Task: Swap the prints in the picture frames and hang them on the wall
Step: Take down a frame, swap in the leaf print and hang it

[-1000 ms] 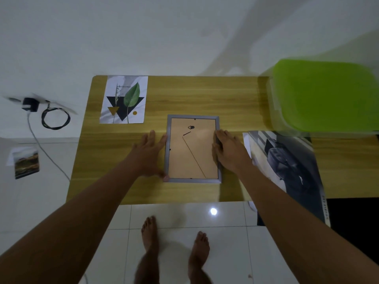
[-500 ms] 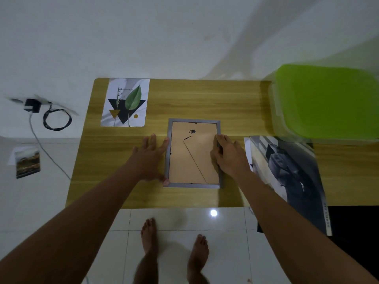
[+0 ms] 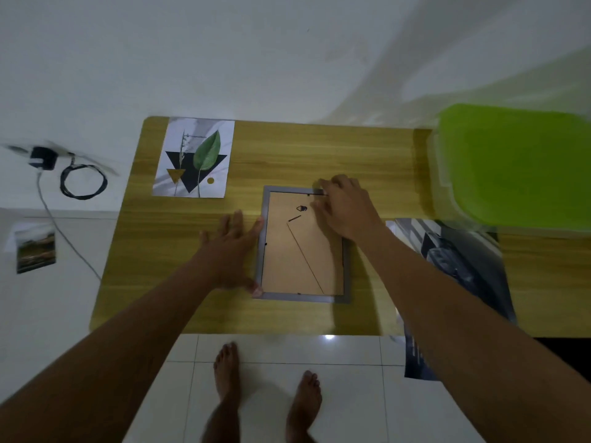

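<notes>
A grey picture frame [image 3: 303, 297] lies face down in the middle of the wooden table [image 3: 319, 155], its brown backing board and small hanger showing. My left hand [image 3: 232, 251] rests flat against the frame's left edge, fingers straight. My right hand [image 3: 347, 209] lies over the frame's top right corner, its fingertips on the top edge; what they touch is hidden. A loose leaf print [image 3: 194, 158] lies at the table's far left. A dark car print [image 3: 460, 266] lies at the right, hanging over the front edge.
A green plastic bin [image 3: 518, 164] occupies the table's far right. A white wall rises behind the table. On the floor at the left are a black charger with coiled cable [image 3: 83, 180] and a small photo [image 3: 35, 251]. My bare feet stand below the front edge.
My right hand has moved from the frame's right side up to its top right corner. My left hand stays on the left edge. The view has shifted slightly.
</notes>
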